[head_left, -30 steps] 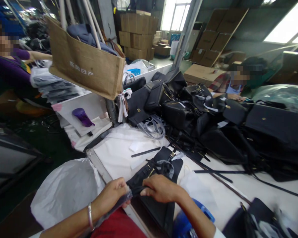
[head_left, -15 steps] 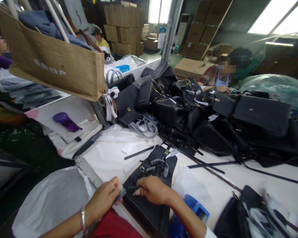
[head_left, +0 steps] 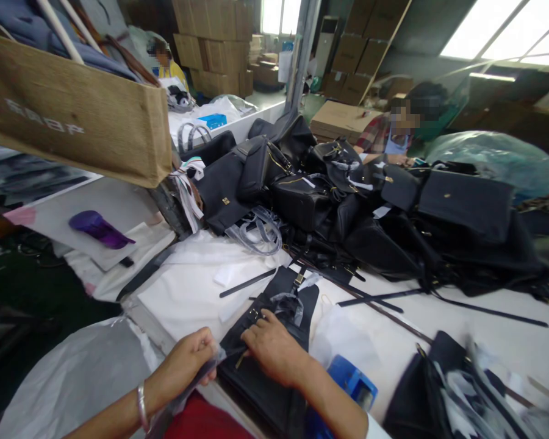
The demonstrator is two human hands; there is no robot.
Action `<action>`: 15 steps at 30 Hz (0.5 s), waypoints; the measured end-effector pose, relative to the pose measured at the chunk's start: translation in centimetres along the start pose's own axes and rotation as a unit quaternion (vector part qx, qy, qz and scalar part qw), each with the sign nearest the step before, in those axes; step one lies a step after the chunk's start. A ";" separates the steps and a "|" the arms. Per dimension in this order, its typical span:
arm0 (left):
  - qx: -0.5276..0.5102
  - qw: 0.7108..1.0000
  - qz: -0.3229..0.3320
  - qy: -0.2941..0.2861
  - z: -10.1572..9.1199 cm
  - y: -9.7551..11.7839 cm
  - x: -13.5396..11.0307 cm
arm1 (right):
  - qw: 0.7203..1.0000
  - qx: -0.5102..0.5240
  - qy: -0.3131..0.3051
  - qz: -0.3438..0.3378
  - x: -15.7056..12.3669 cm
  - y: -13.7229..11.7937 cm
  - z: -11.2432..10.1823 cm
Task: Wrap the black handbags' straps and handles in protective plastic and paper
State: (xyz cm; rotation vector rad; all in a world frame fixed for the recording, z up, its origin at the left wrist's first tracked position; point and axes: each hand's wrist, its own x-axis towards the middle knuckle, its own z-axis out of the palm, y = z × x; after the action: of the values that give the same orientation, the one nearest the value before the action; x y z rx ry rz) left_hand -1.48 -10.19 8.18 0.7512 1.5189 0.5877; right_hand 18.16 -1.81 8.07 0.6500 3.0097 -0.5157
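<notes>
Black bag (head_left: 261, 393) lies flat at the near edge of the table (head_left: 398, 344), probably so that both hands reach it without stretching; the left hand (head_left: 188, 361) has its grip closed on a plastic-wrapped strap (head_left: 218, 354) beside the bag, while the right hand (head_left: 274, 349) rests upon the bag's front, it seems to steady it; whether its grip pinches something, I cannot tell. Other black bags (head_left: 302, 204) are heaped farther back, perhaps to leave the near side for handwork.

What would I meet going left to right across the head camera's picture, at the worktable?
Purple item, silver bracelet, the wearer's left hand, right hand, blue object, lower-right black bag.
</notes>
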 end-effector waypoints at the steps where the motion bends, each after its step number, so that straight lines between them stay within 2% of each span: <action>1: 0.003 1.000 0.001 0.004 -0.2 -0.2 0.1 | 1.000 -0.008 -0.003 0.012 -0.1 0.3 0.3; 4: -0.014 1.000 -0.021 0.002 -0.3 -0.5 0.6 | 1.000 -0.018 0.007 0.016 0.4 -0.4 1.1; 7: -0.017 0.999 -0.025 -0.014 0.0 -0.4 0.9 | 1.000 -0.004 0.016 -0.023 0.8 -1.4 1.8; 9: -0.003 0.999 -0.022 -0.025 0.2 -0.3 1.0 | 1.000 0.008 0.017 -0.023 0.6 -1.2 2.0; 11: 0.003 0.999 -0.028 -0.026 0.4 -0.4 1.1 | 1.000 0.004 0.013 0.006 0.2 -0.3 2.2; 13: -0.005 0.999 -0.040 -0.013 0.7 -0.5 1.4 | 0.999 -0.010 0.009 0.030 -0.1 0.3 2.3; 15: -0.013 0.999 -0.052 0.007 1.1 -0.6 1.8 | 0.999 -0.017 0.011 0.024 0.0 0.2 2.3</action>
State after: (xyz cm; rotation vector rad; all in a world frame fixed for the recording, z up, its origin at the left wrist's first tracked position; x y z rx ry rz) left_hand -0.48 -9.32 6.49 0.6448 1.5501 0.5337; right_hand 18.17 -2.38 5.80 0.7298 3.0081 -0.4569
